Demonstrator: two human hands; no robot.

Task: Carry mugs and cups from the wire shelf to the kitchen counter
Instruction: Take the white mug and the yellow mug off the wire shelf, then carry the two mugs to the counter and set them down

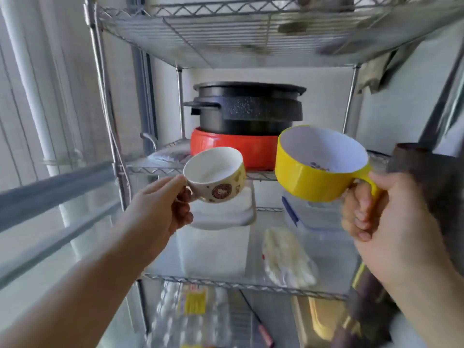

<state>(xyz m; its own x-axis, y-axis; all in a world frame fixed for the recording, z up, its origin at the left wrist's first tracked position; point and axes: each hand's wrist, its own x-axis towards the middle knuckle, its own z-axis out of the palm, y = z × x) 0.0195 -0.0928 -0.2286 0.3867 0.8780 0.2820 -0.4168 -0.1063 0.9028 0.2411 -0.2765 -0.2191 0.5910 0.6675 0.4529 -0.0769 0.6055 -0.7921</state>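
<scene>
- While both arms reach forward in front of the wire shelf (160, 169), each hand holds one cup up in the air, clear of the shelf's tiers.
- The left hand (160, 209) grips the small cream cup (216, 177) by its handle, thumb on top and fingers curled tight beneath; the cup tilts so that its white, empty inside faces the camera, and a round brown cartoon badge shows on its side.
- The right hand (381, 222) has its fingers clenched around the handle of the yellow mug (319, 167), which is wider than the cream cup and also tilts toward the camera; its inside is white with a small dark printed mark near the bottom.
- The two cups hang near each other but apart, the cream one lower and to the left.
- Behind them, on the middle tier, a black speckled pot (248, 106) sits stacked in a red pot (233, 149).
- On the tier below stand a white lidded container (221, 222), a clear box with a blue clip (313, 217) and a clear bag of pale food (286, 257).
- Lower down the picture is blurred; some clear packaging with a yellow label (193, 302) shows.
- White vertical blinds (37, 96) fill the left side.
</scene>
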